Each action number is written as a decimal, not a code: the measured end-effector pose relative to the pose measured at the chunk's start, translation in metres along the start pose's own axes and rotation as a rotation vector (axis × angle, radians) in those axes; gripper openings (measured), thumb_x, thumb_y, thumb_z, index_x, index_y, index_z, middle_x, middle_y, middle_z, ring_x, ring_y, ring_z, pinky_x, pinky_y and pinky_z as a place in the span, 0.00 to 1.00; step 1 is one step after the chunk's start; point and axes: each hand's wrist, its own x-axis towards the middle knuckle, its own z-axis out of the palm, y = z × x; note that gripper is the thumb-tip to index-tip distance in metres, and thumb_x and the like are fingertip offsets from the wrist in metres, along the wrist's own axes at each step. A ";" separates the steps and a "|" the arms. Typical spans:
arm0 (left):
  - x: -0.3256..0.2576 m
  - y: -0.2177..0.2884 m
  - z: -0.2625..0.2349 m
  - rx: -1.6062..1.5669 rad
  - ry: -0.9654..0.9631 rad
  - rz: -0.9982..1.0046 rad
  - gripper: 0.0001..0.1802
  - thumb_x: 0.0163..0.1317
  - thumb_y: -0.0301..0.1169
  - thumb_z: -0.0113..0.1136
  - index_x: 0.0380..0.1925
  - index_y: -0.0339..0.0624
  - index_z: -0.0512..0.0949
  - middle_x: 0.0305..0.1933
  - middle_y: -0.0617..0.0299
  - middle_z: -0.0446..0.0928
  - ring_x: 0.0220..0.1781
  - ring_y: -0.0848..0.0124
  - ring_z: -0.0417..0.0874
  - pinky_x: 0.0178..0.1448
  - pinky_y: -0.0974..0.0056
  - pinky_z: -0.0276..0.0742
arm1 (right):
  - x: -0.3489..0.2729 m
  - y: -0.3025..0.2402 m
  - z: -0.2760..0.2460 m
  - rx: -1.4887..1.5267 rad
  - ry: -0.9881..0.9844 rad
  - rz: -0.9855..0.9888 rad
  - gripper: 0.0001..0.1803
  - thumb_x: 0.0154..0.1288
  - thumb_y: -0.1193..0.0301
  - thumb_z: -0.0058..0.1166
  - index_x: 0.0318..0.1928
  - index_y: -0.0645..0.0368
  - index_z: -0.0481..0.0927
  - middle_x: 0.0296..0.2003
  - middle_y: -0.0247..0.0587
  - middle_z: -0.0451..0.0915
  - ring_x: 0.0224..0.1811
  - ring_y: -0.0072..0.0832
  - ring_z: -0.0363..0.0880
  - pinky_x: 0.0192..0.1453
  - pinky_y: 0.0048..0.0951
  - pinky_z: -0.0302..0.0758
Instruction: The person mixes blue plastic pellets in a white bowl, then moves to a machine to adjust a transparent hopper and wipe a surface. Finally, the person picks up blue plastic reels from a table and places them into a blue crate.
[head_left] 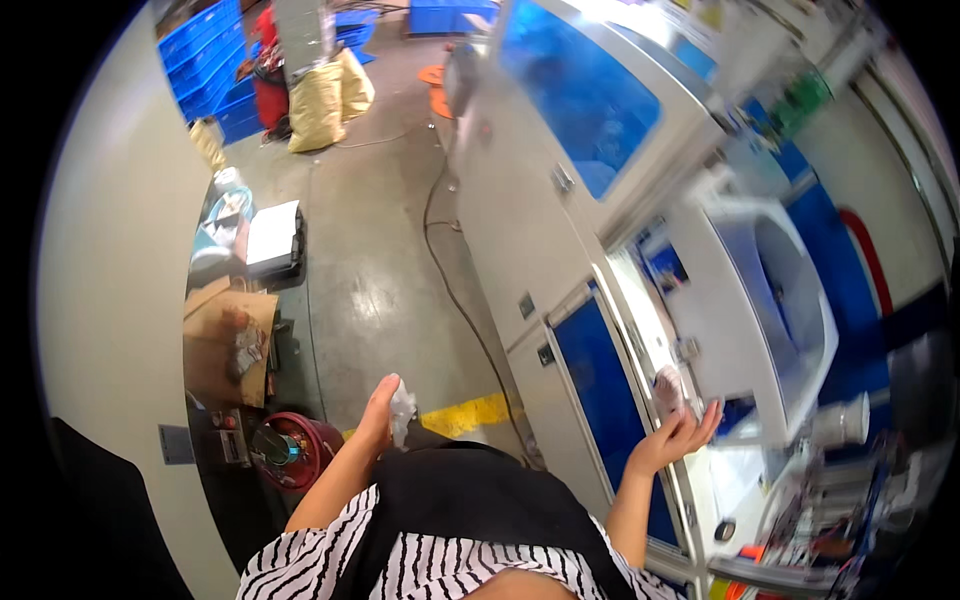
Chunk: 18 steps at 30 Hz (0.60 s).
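Seemingly mid-handling — left hand (380, 405) has its grip closed on a crumpled white wad (402, 410), low beside the body, over the floor (380, 290). Right hand (680, 435) is raised, palm open, fingers loosely curled under a small clear piece (668, 388), at the white machine (770, 300) on the right. Whether it grips is unclear. Next move likely calls for a steady pinch.

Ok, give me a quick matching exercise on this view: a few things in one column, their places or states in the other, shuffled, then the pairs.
Things:
1. left hand
2. right hand
3. yellow floor line
4. red drum

Places or states:
A. raised, palm up, at the machine's white door
B. painted on the concrete, just ahead of the person
C. holding a crumpled white piece
D. beside the wall, lower left

Pairs: 1-C, 2-A, 3-B, 4-D
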 end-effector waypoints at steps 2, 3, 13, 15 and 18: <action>0.034 0.027 -0.032 0.003 0.100 0.028 0.09 0.66 0.39 0.55 0.39 0.47 0.73 0.35 0.68 0.72 0.36 0.73 0.73 0.47 0.64 0.73 | -0.010 -0.072 0.053 0.250 -0.094 -0.198 0.10 0.72 0.68 0.47 0.37 0.61 0.77 0.66 0.52 0.64 0.72 0.51 0.53 0.74 0.53 0.47; 0.046 0.042 -0.040 -0.030 0.142 0.070 0.08 0.66 0.39 0.55 0.37 0.48 0.74 0.33 0.69 0.72 0.35 0.74 0.73 0.44 0.63 0.74 | -0.022 -0.115 0.083 0.388 -0.307 -0.193 0.09 0.72 0.67 0.48 0.38 0.57 0.78 0.64 0.51 0.67 0.73 0.49 0.53 0.74 0.53 0.45; 0.168 0.240 -0.104 -0.297 0.115 0.202 0.21 0.57 0.21 0.48 0.52 0.45 0.63 0.44 0.52 0.74 0.31 0.65 0.78 0.34 0.57 0.81 | -0.088 -0.377 0.293 1.005 -1.646 0.026 0.12 0.70 0.67 0.48 0.48 0.59 0.76 0.36 0.42 0.81 0.40 0.34 0.79 0.51 0.33 0.74; 0.210 0.272 -0.089 -0.404 0.109 0.260 0.22 0.56 0.19 0.48 0.51 0.44 0.63 0.52 0.49 0.71 0.35 0.60 0.80 0.44 0.52 0.83 | -0.087 -0.403 0.337 1.103 -1.807 0.191 0.14 0.71 0.67 0.46 0.51 0.59 0.75 0.38 0.38 0.80 0.43 0.28 0.77 0.51 0.30 0.72; 0.303 0.304 -0.071 -0.459 0.141 0.377 0.26 0.50 0.11 0.42 0.50 0.43 0.65 0.58 0.50 0.68 0.45 0.56 0.81 0.56 0.49 0.81 | -0.099 -0.440 0.418 1.166 -2.085 0.202 0.16 0.72 0.66 0.46 0.54 0.61 0.75 0.44 0.31 0.78 0.47 0.19 0.71 0.54 0.27 0.70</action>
